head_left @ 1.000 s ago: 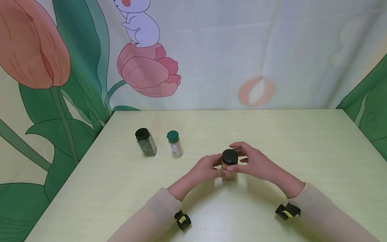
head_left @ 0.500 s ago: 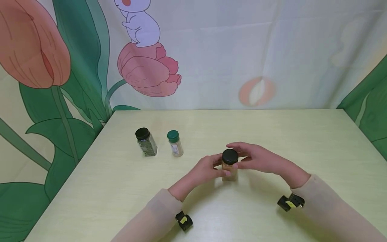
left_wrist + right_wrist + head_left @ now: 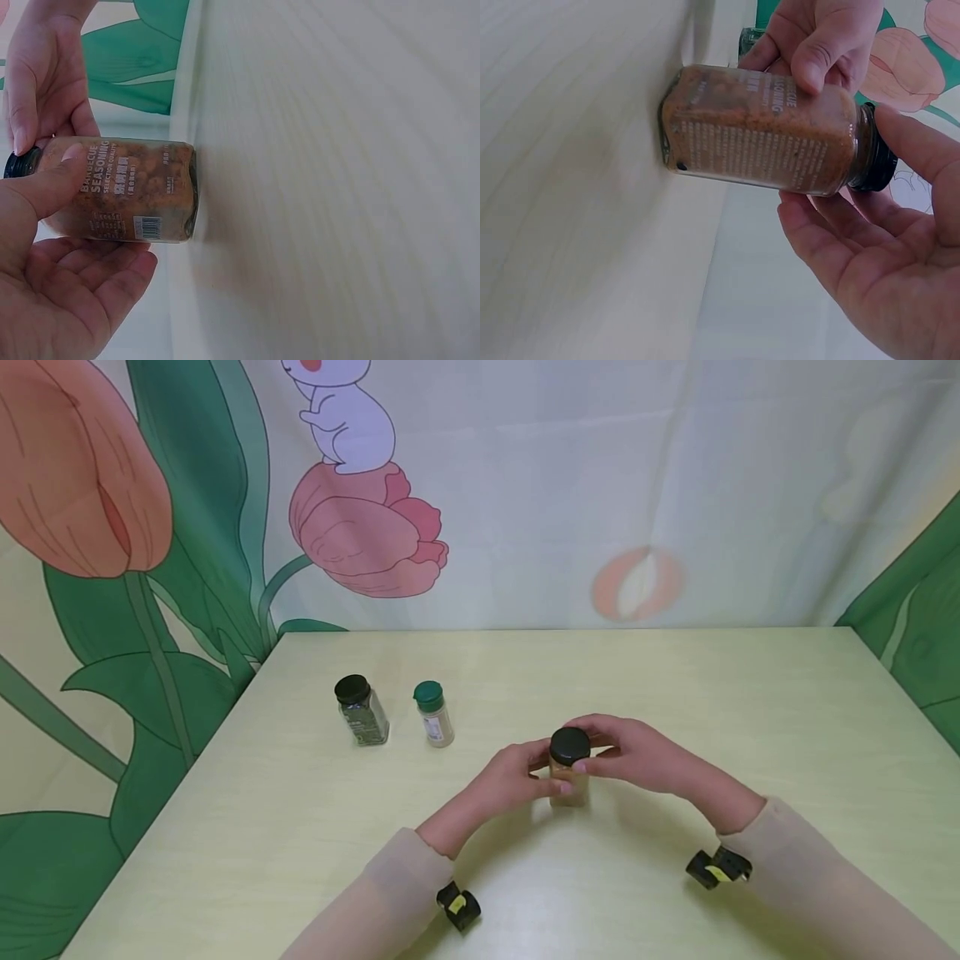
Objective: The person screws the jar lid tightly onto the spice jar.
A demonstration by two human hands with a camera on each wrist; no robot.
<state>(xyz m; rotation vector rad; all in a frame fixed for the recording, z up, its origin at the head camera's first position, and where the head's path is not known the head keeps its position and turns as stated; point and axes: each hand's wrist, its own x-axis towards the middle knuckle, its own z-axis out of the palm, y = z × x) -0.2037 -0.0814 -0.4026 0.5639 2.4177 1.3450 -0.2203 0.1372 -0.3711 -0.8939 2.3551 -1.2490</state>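
Observation:
A square glass jar of barbecue seasoning (image 3: 572, 798) stands upright on the table in the head view, its black lid (image 3: 570, 746) on top. My left hand (image 3: 510, 783) grips the jar's body, thumb across the front label, as the left wrist view also shows. At the lid, my right hand (image 3: 637, 756) has its thumb against the near edge and its fingers curled round the far side. In the right wrist view the reddish-brown seasoning (image 3: 735, 142) shows through the glass, with the right thumb at the lid's rim (image 3: 874, 157).
Toward the back left of the pale table (image 3: 300, 843) stand a black-capped jar of green herbs (image 3: 365, 718) and a smaller green-capped spice bottle (image 3: 437, 722). A printed cloth (image 3: 525, 493) with tulips hangs behind the table's far edge.
My right thumb has moved from the jar's body up to the lid, and the right forearm has shifted slightly right. The left hand keeps its grip and the jar stays in place.

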